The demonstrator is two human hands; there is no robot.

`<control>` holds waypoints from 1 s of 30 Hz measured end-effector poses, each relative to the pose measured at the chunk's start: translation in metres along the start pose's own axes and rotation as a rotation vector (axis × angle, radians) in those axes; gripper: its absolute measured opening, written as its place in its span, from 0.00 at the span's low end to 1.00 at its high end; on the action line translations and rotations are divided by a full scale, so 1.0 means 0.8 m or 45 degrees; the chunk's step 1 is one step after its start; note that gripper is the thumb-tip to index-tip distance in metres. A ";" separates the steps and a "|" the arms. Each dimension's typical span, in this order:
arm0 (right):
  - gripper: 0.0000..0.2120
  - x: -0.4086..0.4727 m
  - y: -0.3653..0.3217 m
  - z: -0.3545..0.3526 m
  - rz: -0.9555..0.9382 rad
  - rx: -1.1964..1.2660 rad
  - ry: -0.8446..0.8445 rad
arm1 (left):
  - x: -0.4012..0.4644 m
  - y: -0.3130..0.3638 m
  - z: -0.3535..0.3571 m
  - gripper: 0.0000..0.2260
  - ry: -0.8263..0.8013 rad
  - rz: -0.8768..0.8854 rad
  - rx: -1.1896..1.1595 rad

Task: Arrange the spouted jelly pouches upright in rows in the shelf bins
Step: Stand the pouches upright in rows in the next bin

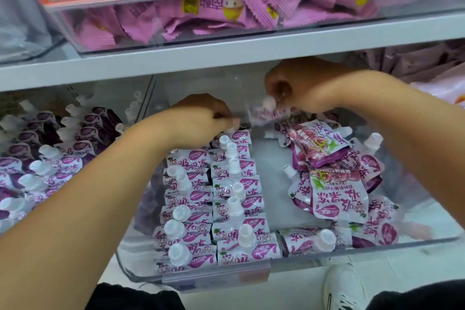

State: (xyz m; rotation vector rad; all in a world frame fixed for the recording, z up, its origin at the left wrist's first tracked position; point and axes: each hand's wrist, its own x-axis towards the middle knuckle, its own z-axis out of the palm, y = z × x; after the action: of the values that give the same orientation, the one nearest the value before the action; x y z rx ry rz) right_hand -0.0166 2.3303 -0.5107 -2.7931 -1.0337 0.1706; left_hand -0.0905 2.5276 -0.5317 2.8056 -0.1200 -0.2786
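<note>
A clear plastic bin [251, 273] on the lower shelf holds purple-and-white spouted jelly pouches. Two upright rows [214, 199] fill its left side, white caps up. A loose heap of pouches [337, 184] lies on its right side, and one pouch [309, 240] lies flat at the front. My right hand [299, 85] holds a blurred pouch [266, 112] by its cap at the back of the bin. My left hand [201, 118] has curled fingers at the far end of the upright rows, pinching at a pouch top there.
A neighbouring bin [50, 148] on the left holds darker purple spouted pouches. The shelf edge [226, 55] runs just above my hands. On the upper shelf stands a clear bin of pink sachets [226, 7] with a price card. A white shoe [344, 287] shows below.
</note>
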 end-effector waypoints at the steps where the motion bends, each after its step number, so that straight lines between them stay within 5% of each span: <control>1: 0.13 -0.001 0.002 -0.001 0.043 0.083 0.106 | 0.000 -0.002 -0.001 0.15 0.009 -0.009 -0.036; 4: 0.17 0.003 -0.002 0.007 0.123 0.077 0.246 | 0.000 -0.004 0.001 0.13 0.052 -0.038 -0.093; 9: 0.02 0.017 -0.009 0.020 0.305 0.024 0.174 | -0.002 0.001 0.004 0.15 0.043 -0.087 -0.041; 15: 0.23 0.010 -0.012 0.023 0.326 0.056 -0.123 | -0.004 0.003 0.003 0.11 0.044 -0.056 -0.142; 26: 0.22 0.021 -0.025 0.045 0.288 0.145 -0.300 | 0.003 0.012 0.005 0.13 -0.063 -0.039 -0.034; 30: 0.18 0.025 -0.022 0.050 0.384 0.486 -0.314 | 0.009 0.011 0.003 0.11 0.025 -0.155 -0.223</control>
State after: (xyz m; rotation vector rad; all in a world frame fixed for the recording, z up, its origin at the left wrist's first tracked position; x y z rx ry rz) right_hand -0.0188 2.3609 -0.5480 -2.5932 -0.5375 0.6853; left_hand -0.0841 2.5174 -0.5324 2.6446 0.0761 -0.2755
